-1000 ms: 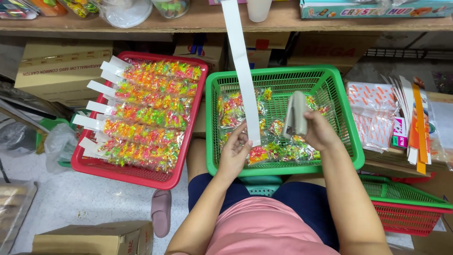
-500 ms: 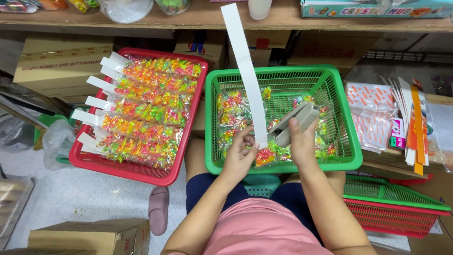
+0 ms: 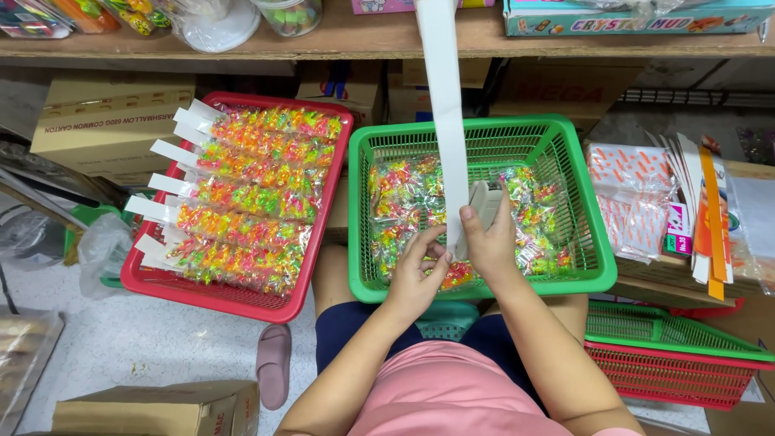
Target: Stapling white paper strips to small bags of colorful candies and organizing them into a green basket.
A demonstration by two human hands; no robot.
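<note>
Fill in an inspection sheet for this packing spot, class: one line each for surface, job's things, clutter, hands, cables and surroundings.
Surface: green basket on the person's lap; speckled floor below.
Job's things: long white card strip hanging down into the green basket; grey stapler; small bags of coloured sweets loose in the basket.
Clutter: red basket with finished strips of sweet bags; stacked baskets; printed bags and cards.
Hands: left hand pinches the strip's lower end; right hand grips the stapler.
Cables: nothing seen.
Surroundings: wooden shelf, cardboard cartons, a slipper.
</note>
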